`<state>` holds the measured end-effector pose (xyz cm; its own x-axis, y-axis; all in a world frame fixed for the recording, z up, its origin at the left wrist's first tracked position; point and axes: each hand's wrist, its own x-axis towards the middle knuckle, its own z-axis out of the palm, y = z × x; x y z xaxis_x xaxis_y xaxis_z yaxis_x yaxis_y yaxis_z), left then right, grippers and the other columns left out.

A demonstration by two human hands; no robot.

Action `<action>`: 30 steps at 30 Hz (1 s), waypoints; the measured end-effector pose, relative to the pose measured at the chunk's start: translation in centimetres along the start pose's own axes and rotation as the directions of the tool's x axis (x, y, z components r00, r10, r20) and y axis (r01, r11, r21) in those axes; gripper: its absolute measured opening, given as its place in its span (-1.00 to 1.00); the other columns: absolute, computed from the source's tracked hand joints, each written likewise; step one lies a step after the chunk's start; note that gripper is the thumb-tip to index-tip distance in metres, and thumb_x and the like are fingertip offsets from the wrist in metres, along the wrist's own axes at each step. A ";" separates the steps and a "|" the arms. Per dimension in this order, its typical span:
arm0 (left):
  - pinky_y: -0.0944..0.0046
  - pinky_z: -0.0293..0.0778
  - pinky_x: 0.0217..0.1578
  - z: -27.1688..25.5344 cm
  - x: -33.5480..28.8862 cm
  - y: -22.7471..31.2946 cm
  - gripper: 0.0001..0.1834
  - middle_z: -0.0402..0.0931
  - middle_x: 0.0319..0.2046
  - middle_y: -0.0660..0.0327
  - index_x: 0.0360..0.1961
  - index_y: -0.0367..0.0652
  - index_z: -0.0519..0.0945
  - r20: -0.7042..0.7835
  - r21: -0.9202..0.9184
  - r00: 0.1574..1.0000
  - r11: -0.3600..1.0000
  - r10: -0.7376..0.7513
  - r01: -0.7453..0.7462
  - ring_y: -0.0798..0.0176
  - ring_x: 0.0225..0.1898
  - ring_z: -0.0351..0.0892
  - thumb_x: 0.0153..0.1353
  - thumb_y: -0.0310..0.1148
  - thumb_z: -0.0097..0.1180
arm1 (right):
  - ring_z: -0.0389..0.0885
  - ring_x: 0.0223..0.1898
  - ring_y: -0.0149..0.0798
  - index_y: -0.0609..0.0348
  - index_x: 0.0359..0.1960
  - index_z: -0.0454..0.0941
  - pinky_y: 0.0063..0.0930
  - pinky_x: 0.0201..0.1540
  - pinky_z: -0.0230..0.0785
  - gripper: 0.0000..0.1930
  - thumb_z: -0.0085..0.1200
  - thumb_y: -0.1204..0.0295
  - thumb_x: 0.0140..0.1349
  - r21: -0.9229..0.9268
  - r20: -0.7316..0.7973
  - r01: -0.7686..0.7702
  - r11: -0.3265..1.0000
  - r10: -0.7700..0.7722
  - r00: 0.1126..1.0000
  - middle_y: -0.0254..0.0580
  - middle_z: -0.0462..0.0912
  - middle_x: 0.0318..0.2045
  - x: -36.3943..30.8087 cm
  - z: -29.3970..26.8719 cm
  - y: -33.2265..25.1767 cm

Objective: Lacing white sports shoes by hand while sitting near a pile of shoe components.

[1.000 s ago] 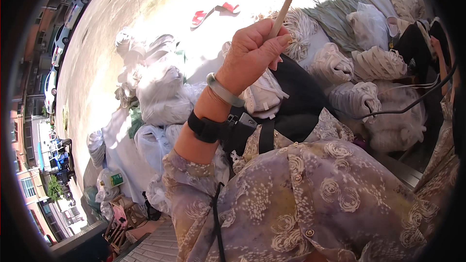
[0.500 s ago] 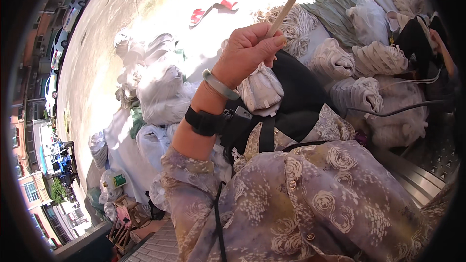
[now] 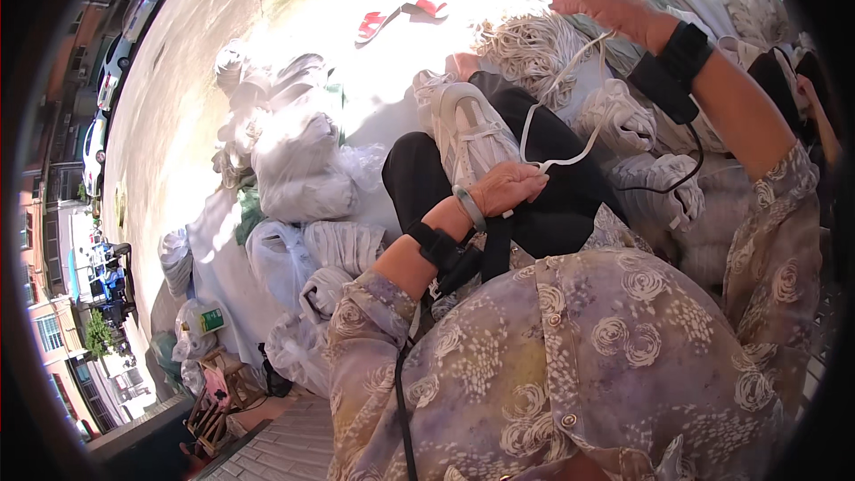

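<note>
A white lace-up sneaker (image 3: 476, 129) rests on my lap, over my black trousers. My left hand (image 3: 508, 187) is closed at the near end of the shoe, gripping a white shoelace (image 3: 579, 158) by the fingertips. From there the lace loops loosely up and to the right. My right hand (image 3: 598, 0) is raised at the upper right with its fingers pinched; the lace runs up to its underside, though the exact grip is hard to see. A bundle of pale laces (image 3: 525, 53) lies beyond the shoe.
White shoes lie stacked at right (image 3: 614, 120). Plastic-bagged bundles (image 3: 298, 165) are heaped at left. Red-strapped sandals (image 3: 378, 25) sit on the bright ground ahead. A black cable (image 3: 690, 165) hangs from my right wrist device. At lower left stands a small wooden chair (image 3: 214, 401).
My left hand, earlier raised with a pale strand stretched to the upper right, has come down to the shoe. My right hand has entered view at the upper right. More of the shoe shows.
</note>
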<state>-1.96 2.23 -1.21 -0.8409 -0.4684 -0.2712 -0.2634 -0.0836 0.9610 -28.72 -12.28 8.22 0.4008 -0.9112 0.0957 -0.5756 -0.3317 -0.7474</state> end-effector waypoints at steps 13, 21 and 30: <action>0.10 0.37 -0.33 1.1 1.1 0.6 -0.69 0.51 -0.50 -0.05 -0.35 -0.24 0.50 0.181 0.538 0.983 0.836 0.015 -0.112 -0.12 -0.40 0.47 0.19 -0.18 -0.08 | 0.52 -0.41 0.04 0.13 -0.50 0.47 -0.14 -0.33 0.30 -0.88 0.00 0.38 -0.06 -0.192 0.209 0.045 0.980 -0.004 0.978 -0.05 0.54 -0.56 -3.3 18.8 -4.1; 0.28 0.38 -0.36 0.7 1.6 1.2 -0.69 0.48 -0.57 0.17 -0.35 -0.23 0.52 0.204 0.314 0.972 0.948 -0.120 0.051 0.23 -0.49 0.45 0.24 -0.18 -0.10 | 0.52 -0.41 0.07 0.23 -0.55 0.50 -0.15 -0.33 0.32 -0.86 -0.02 0.41 -0.08 -0.072 0.272 -0.035 0.997 0.054 0.961 0.07 0.54 -0.55 -1.1 18.8 -4.0; 0.38 0.29 -0.43 0.8 1.2 3.1 -0.70 0.38 -0.61 0.35 -0.45 -0.19 0.47 0.190 0.283 0.982 0.958 -0.014 -0.041 0.45 -0.53 0.29 0.25 -0.17 -0.08 | 0.52 -0.42 0.02 0.32 -0.56 0.50 -0.25 -0.29 0.33 -0.75 0.04 0.33 -0.11 -0.218 0.511 0.110 0.970 0.017 0.860 0.08 0.54 -0.53 0.7 17.5 -5.7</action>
<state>-4.17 2.12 1.38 -0.9116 -0.2914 -0.2898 -0.3516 0.1879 0.9171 -12.69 -6.72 1.06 0.6986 -0.6641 -0.2665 -0.6696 -0.4754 -0.5707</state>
